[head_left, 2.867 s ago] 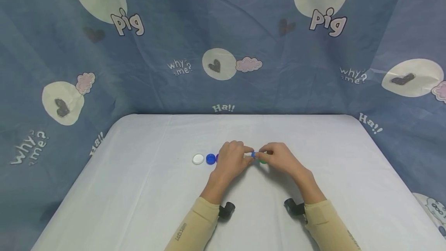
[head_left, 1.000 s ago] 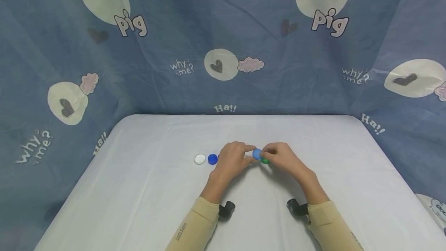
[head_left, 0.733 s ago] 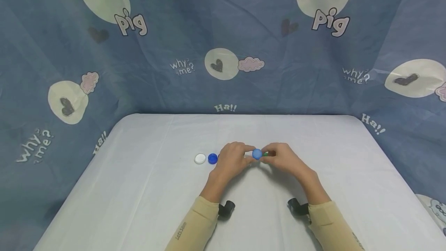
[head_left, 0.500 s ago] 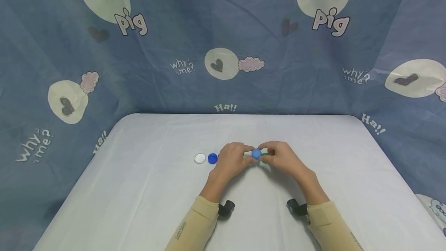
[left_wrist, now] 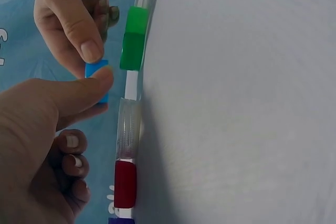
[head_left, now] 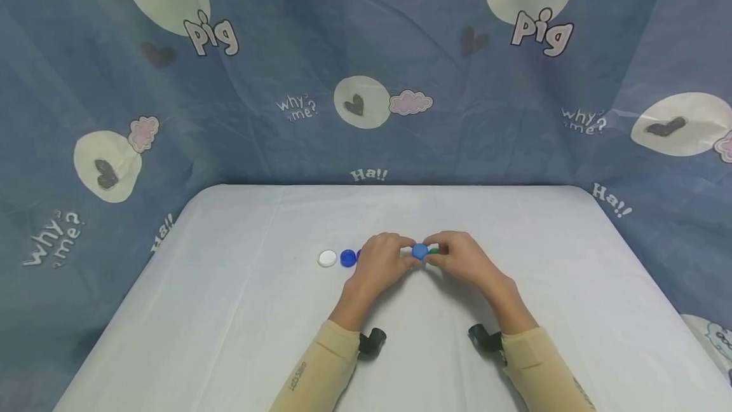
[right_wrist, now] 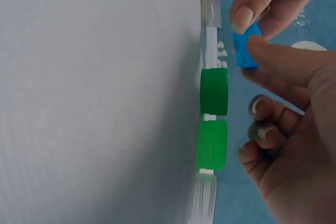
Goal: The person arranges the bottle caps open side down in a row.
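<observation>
Between my two hands, a light blue bottle cap is held up above the white table. My left hand pinches its left side with thumb and index finger. My right hand pinches the opposite side the same way. Seen from the left wrist, the blue cap is partly hidden by the thumb. In the right wrist view the blue cap stands level with the row of caps, apart from them. A green cap sits near the right hand, with another green cap beside it.
To the left lie a white cap and a dark blue cap. A red cap and a clear cap stand in the same row. White cloth covers the table; a printed blue curtain hangs behind.
The blue cap, seen edge-on at first, has turned its round face toward the head camera. The right fingers have shifted from over its face to its side. The left hand has barely moved.
</observation>
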`<state>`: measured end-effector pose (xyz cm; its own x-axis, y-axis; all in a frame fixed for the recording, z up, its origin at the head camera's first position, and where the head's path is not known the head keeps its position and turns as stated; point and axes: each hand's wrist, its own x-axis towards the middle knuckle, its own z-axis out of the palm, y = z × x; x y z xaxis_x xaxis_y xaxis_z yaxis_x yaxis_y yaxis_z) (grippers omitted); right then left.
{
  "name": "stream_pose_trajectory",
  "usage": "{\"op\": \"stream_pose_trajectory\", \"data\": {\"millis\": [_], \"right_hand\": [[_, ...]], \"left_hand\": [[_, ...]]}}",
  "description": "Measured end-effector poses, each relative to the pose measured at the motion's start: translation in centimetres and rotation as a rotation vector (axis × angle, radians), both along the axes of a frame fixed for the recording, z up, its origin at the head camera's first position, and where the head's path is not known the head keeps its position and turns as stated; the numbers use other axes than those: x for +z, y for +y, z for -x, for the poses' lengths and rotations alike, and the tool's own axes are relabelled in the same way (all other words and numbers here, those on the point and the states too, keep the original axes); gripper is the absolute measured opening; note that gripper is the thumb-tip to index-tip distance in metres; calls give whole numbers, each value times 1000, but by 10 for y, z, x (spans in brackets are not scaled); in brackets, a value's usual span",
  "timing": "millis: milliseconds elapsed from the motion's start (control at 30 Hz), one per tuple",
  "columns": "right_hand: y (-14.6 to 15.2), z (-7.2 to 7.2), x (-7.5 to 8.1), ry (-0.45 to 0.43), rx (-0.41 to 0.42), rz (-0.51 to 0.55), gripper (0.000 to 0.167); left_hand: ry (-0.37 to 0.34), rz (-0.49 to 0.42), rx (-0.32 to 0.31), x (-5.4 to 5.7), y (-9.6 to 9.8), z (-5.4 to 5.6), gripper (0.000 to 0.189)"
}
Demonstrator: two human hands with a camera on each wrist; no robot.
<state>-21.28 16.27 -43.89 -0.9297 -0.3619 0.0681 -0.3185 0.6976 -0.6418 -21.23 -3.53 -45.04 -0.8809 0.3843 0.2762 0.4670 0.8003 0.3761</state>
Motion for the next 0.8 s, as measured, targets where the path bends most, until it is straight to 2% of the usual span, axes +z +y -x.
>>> {"op": "stream_pose_trajectory", "data": {"millis": [200, 400, 800], "right_hand": [[-3, -1, 1, -2, -21, -67, 26], [-5, -1, -2, 3, -43, -128, 26], [-7, -3, -2, 25, -33, -192, 27]], "left_hand": [[-50, 25, 16, 0, 1, -1, 31], [-65, 61, 37, -2, 5, -2, 33], [21, 107, 31, -6, 7, 0, 25]]}}
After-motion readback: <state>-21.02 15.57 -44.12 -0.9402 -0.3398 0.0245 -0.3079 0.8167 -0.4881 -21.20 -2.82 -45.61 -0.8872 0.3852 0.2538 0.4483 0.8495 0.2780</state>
